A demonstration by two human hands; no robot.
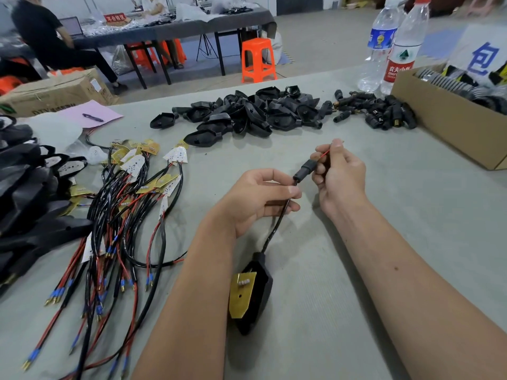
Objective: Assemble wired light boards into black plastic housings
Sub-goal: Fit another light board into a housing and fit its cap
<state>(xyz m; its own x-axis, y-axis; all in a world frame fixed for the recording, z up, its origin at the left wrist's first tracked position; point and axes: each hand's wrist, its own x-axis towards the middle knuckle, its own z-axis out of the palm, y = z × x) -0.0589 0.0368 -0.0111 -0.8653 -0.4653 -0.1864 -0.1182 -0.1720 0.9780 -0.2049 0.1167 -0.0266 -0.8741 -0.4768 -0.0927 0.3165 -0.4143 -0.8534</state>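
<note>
A black plastic housing (259, 297) lies on the grey table near me, with a gold light board (241, 294) sticking out of it at a tilt. Its black cable (274, 229) runs up to my left hand (260, 200), which pinches it between thumb and fingers. A small black sleeve (304, 170) sits on the cable between my hands. My right hand (338, 176) pinches the red wire (322, 154) coming out of that sleeve. A pile of empty black housings (247, 113) lies at the back. Wired light boards (137, 193) are heaped to the left.
Small black connectors (384, 111) lie beside a cardboard box (450, 124) at the right. Two water bottles (389, 48) stand behind it. Finished black pieces (30, 198) are stacked at the far left. A pink sheet (90, 112) lies at the back left. A person sits at another table beyond.
</note>
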